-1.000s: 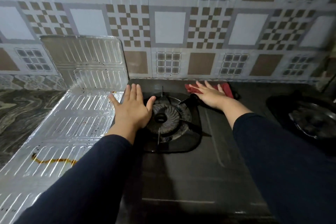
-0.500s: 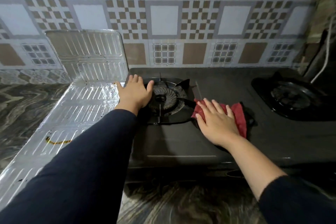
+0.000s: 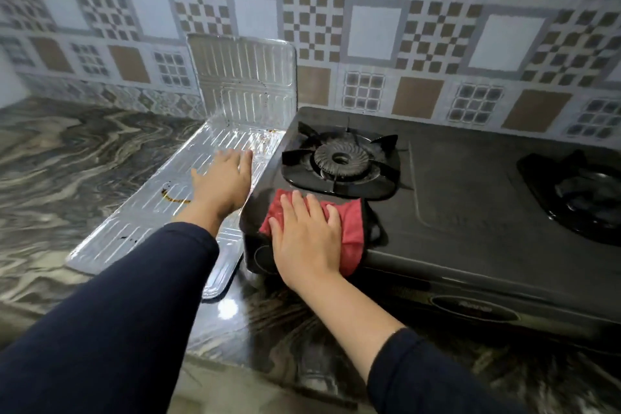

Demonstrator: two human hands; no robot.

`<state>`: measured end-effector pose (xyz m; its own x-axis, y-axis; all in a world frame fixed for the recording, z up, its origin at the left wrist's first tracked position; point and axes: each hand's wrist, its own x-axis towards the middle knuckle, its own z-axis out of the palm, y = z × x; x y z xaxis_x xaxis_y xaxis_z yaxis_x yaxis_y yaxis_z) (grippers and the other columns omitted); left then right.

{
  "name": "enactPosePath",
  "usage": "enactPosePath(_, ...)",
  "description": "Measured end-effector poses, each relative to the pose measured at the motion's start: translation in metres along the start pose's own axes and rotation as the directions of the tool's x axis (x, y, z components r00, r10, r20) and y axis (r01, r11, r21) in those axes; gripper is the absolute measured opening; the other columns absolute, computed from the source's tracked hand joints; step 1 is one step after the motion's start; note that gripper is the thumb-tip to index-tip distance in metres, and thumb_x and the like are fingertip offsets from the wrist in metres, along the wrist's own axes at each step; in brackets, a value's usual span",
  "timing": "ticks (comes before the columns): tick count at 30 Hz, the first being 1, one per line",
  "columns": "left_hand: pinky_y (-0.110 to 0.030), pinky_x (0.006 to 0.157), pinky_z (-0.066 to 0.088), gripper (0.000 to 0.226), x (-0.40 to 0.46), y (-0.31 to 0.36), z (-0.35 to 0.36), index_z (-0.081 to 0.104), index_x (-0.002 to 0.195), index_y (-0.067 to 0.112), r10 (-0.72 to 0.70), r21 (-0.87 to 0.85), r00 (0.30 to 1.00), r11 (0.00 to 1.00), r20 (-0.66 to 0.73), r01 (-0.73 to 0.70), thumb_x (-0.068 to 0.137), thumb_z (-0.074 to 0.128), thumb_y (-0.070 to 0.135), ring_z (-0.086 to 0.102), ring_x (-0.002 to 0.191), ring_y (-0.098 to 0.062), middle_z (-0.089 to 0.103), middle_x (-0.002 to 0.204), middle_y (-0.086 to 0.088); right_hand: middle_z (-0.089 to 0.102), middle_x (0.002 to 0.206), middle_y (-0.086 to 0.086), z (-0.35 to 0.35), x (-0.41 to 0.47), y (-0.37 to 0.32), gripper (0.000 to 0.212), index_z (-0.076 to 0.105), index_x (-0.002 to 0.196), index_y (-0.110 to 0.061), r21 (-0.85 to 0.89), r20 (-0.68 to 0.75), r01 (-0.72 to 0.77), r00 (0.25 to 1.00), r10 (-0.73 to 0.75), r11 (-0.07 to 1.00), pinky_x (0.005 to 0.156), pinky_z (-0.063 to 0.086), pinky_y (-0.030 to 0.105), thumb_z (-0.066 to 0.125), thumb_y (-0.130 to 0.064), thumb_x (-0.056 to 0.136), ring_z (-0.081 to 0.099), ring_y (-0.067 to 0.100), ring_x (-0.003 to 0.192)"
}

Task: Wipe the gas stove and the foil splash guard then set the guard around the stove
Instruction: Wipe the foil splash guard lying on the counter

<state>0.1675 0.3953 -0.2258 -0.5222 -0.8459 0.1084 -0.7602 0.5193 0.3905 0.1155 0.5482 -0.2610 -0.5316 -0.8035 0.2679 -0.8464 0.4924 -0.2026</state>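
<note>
The right burner (image 3: 584,191) gets chopped off by the right edge, so only part of it shows. The right hand (image 3: 307,239) lies flat over the red cloth (image 3: 351,228), hiding most of it plus the stove's (image 3: 463,185) near left corner. The left hand (image 3: 223,183) is a bit blurred and covers part of the brown stain (image 3: 173,198) on the foil splash guard (image 3: 242,77); the sleeve hides the guard's near end. There's a label on the stove's front panel (image 3: 473,307), too dark and small to read. Both arms run off the bottom edge.
</note>
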Motion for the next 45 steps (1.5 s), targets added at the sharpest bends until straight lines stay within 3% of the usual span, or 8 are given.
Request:
enactPosePath(3,-0.062,0.114,0.004,0.054,-0.028,-0.041,-0.012,0.044,0.134,0.014,-0.147,-0.035,0.988,0.989,-0.048,0.146,0.101,0.011,0.040,0.015,0.148,-0.022,0.033,0.154,-0.005,0.063,0.126,-0.001,0.007,0.024,-0.022,0.055,0.060,0.123,-0.017,0.068,-0.005,0.136,0.991,-0.136,0.988,0.094,0.037,0.043,0.023,-0.042,0.091,0.056,0.022,0.114)
enactPosePath(7,-0.065,0.113,0.008,0.053,-0.066,-0.092,-0.015,0.049,0.125,0.014,-0.300,-0.059,0.952,0.953,-0.051,0.297,0.100,0.011,0.041,0.018,0.147,-0.024,0.040,0.147,-0.005,0.057,0.132,-0.003,0.018,0.049,-0.057,0.043,0.053,0.127,-0.020,0.097,0.069,0.402,0.910,-0.409,0.910,0.102,0.024,0.042,0.029,-0.042,0.099,0.046,0.022,0.123)
enactPosePath(12,-0.063,0.113,0.015,0.081,-0.097,-0.150,-0.004,0.050,0.122,0.002,-0.437,-0.075,0.899,0.897,-0.007,0.435,0.088,0.006,0.061,0.028,0.139,-0.038,0.040,0.147,-0.016,0.061,0.124,0.000,0.036,0.058,-0.099,0.041,0.054,0.118,-0.019,0.052,0.045,0.492,0.868,-0.494,0.869,0.090,0.030,0.042,0.027,-0.043,0.100,0.053,0.027,0.112)
enactPosePath(17,-0.064,0.113,0.009,0.055,-0.114,-0.175,0.019,0.030,0.143,0.010,-0.545,-0.020,0.837,0.837,0.050,0.546,0.098,0.028,0.040,0.013,0.147,-0.026,0.020,0.159,-0.007,0.056,0.131,0.003,0.086,0.056,-0.129,0.041,0.050,0.125,-0.015,0.042,0.096,0.574,0.812,-0.576,0.817,0.092,0.032,0.045,0.032,-0.041,0.099,0.051,0.031,0.114)
enactPosePath(22,-0.065,0.114,0.006,0.058,-0.108,-0.216,0.054,0.026,0.146,0.018,-0.549,0.018,0.833,0.836,0.071,0.549,0.093,0.040,0.037,0.009,0.148,-0.021,0.021,0.159,-0.002,-0.003,0.162,-0.001,0.150,0.046,-0.124,0.060,0.006,0.150,-0.035,0.233,0.510,0.482,0.679,-0.528,0.844,0.115,-0.003,0.057,0.023,-0.055,0.096,-0.003,0.028,0.148)
enactPosePath(28,-0.060,0.114,-0.006,0.064,-0.069,-0.249,0.057,0.008,0.151,0.009,-0.592,0.065,0.806,0.805,0.015,0.590,0.097,0.029,0.035,-0.006,0.149,-0.017,0.000,0.163,-0.002,0.012,0.160,-0.010,0.172,0.062,-0.112,0.062,0.021,0.148,-0.037,0.258,0.397,0.688,0.565,-0.724,0.678,0.117,-0.005,0.051,0.008,-0.054,0.089,0.002,0.014,0.148)
enactPosePath(39,-0.065,0.113,-0.004,0.072,-0.021,-0.312,0.061,-0.001,0.151,0.007,-0.554,0.217,0.832,0.812,-0.009,0.542,0.095,0.008,0.053,-0.012,0.149,-0.019,-0.010,0.161,-0.007,0.009,0.160,-0.010,0.193,0.052,-0.154,0.054,0.014,0.148,-0.037,0.265,0.374,0.623,0.637,-0.674,0.736,0.117,-0.001,0.048,0.015,-0.050,0.096,0.004,0.014,0.148)
enactPosePath(45,-0.060,0.116,-0.007,0.072,-0.023,-0.316,0.064,-0.004,0.151,0.005,-0.525,0.250,0.851,0.822,-0.012,0.511,0.095,0.003,0.051,-0.014,0.148,-0.020,-0.012,0.161,-0.009,-0.002,0.160,-0.014,0.209,0.128,-0.135,0.053,0.001,0.149,-0.039,0.087,0.395,0.369,0.840,-0.372,0.925,0.116,-0.012,0.051,0.007,-0.052,0.098,-0.009,0.011,0.147)
